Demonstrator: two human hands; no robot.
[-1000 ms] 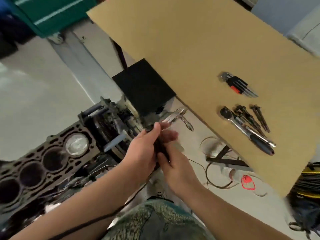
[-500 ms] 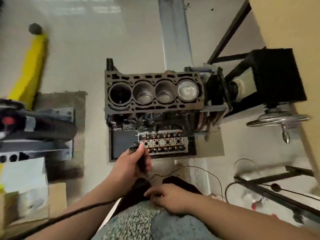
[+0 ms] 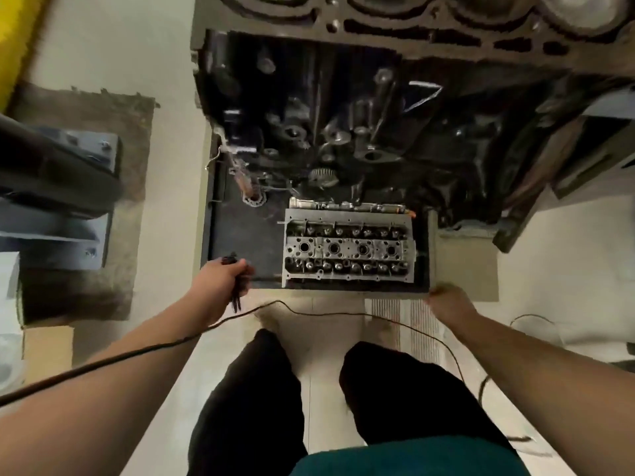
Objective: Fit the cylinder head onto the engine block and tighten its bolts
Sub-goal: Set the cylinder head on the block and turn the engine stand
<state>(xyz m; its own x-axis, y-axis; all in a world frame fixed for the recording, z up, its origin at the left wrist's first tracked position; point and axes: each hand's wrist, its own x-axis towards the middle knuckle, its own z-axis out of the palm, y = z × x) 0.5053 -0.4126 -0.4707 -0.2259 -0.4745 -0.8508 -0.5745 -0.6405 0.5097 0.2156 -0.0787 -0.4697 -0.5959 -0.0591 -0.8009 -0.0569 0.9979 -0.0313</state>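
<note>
Gripping a dark tool, the left hand has its fingers curled round the handle, near the left corner of the black tray; the right hand reaches to the tray's near right corner, blurred, so I cannot tell how its fingers lie; the cylinder head sits in that tray on the floor, well below the engine block farther off; being cast metal it is likely heavy, rigid and sharp-edged, best lifted two-handed by its short ends, so the tool probably needs putting down.
</note>
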